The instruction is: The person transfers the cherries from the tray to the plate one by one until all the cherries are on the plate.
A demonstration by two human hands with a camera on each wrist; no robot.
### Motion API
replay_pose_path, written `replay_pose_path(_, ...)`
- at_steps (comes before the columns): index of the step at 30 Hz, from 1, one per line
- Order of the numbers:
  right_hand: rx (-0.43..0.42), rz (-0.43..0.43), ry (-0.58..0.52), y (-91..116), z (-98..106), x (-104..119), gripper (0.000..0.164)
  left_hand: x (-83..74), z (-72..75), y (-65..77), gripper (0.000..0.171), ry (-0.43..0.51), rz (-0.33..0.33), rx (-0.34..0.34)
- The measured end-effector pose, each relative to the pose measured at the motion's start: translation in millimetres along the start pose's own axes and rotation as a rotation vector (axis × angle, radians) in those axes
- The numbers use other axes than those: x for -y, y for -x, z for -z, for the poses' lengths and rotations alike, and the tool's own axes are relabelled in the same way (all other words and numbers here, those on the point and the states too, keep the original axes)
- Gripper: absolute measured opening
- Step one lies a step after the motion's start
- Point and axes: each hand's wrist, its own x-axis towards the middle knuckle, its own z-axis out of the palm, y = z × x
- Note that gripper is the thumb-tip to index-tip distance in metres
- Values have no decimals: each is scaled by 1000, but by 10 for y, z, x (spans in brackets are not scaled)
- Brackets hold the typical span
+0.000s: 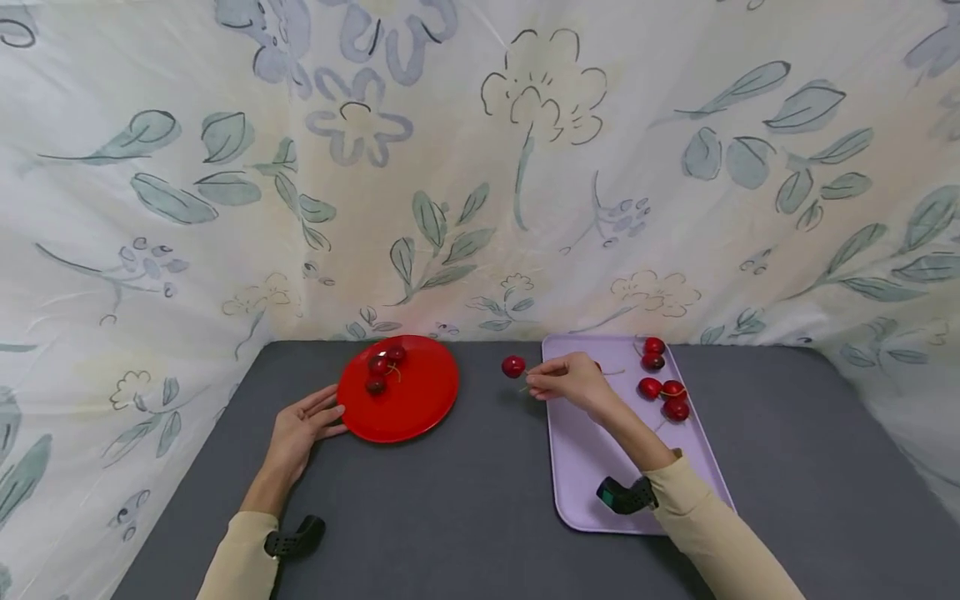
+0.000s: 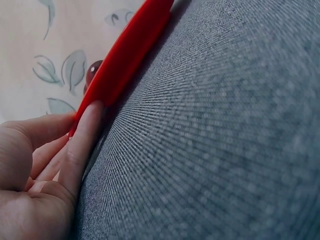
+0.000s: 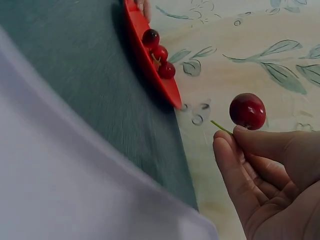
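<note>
In the head view my right hand (image 1: 572, 383) pinches a dark red cherry (image 1: 513, 367) by its green stem, above the table at the tray's left edge. The right wrist view shows the stem between thumb and fingertips, with the cherry (image 3: 247, 111) just beyond them. My left hand (image 1: 298, 429) pinches the left rim of a round red plate (image 1: 416, 408). Up close, the thumb lies at the plate's rim (image 2: 120, 65) and a finger is beneath it. Three cherries (image 1: 378, 365) with stems lie on the plate's upper left part.
A lilac rectangular tray (image 1: 588, 492) lies under my right forearm. Several cherries (image 1: 673, 390) rest along its right side, and another is partly hidden behind my right hand. The grey table (image 1: 420, 517) ends at a floral cloth (image 1: 450, 167) behind.
</note>
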Motion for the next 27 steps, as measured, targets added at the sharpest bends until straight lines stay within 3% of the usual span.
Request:
replay_pose_path(11, 3, -44, -78, -449, -469, -8, 24, 13, -14, -24, 57, 6, 13, -2)
replay_pose_path(20, 23, -33, -161, -612, -786, 70, 23, -9, -37, -38, 57, 8, 17, -2)
replay_pose_path(27, 42, -53, -143, -727, -1079, 155, 20, 5, -9, -44, 60, 9, 11, 8)
